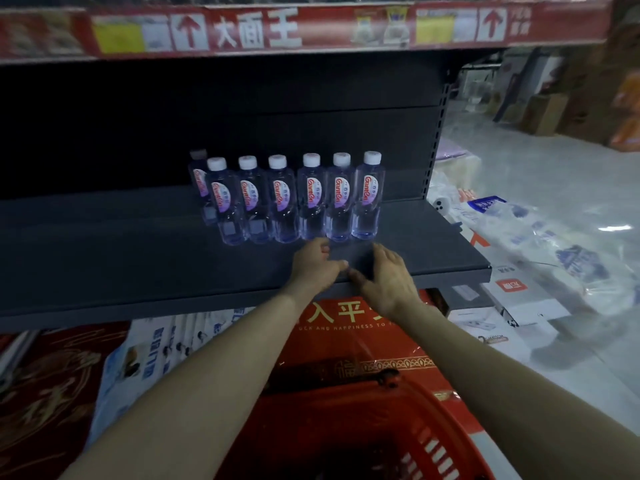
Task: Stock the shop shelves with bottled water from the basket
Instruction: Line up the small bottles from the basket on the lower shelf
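Observation:
Several clear water bottles [311,199] with white caps and red-lettered labels stand in a row on the dark grey shelf [138,258], with one more bottle [199,176] behind the left end. My left hand [317,266] and my right hand [388,275] hover side by side just in front of the row's right end, fingers relaxed and holding nothing. The thumbs nearly touch. The red plastic basket [398,434] sits below my forearms; its inside is dark and I cannot make out its contents.
A red price strip [311,29] edges the shelf above. Red packaged goods [346,344] and blue-white packs [156,348] fill the space under the shelf. Plastic-wrapped packs [540,237] and cardboard boxes [543,112] lie on the pale floor to the right.

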The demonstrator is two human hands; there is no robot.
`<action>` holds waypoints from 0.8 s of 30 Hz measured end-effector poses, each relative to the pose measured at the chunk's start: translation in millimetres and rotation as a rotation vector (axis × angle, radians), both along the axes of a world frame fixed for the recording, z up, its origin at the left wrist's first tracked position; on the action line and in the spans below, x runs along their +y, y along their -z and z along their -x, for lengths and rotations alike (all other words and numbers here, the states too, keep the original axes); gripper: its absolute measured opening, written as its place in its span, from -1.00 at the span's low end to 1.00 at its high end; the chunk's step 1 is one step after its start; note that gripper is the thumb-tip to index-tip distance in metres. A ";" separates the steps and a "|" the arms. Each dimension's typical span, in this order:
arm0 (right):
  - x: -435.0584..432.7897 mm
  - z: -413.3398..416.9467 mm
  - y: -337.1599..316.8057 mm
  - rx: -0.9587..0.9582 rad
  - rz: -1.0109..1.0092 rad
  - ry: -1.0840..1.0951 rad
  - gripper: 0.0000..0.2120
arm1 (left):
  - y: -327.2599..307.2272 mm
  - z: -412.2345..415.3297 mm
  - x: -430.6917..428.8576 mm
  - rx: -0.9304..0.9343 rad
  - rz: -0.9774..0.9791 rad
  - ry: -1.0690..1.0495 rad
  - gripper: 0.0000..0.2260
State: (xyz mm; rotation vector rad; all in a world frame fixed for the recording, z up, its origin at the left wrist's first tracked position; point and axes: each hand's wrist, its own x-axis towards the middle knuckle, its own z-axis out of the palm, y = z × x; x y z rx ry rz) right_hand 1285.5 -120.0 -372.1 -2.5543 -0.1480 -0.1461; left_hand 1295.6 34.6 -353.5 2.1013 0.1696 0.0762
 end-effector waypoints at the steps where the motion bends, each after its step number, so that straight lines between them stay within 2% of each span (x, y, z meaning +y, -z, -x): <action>1: -0.4 12.6 0.8 -0.004 -0.016 -0.016 -0.30 | -0.9 11.3 3.8 -0.008 0.035 0.014 -0.43; 8: 5.0 114.2 -5.7 -0.064 -0.127 -0.130 -0.53 | 3.8 111.7 31.0 -0.064 0.028 0.067 -0.61; 12: 14.3 153.8 -2.0 0.037 -0.161 -0.200 -0.57 | 11.9 166.2 47.9 -0.010 0.050 0.125 -0.70; 17: 23.1 189.7 39.6 0.229 -0.150 -0.315 -0.74 | 47.7 218.6 68.3 0.110 -0.044 0.194 -0.79; 19: 24.0 199.0 60.8 0.297 -0.094 -0.350 -0.73 | 67.9 231.4 75.4 0.162 -0.164 0.246 -0.80; 22: 21.7 207.5 83.7 0.388 0.016 -0.387 -0.69 | 93.6 238.6 87.7 0.284 -0.487 0.387 -0.74; 24: 19.5 211.6 95.1 0.429 0.076 -0.412 -0.69 | 103.9 241.1 95.3 0.398 -0.600 0.467 -0.69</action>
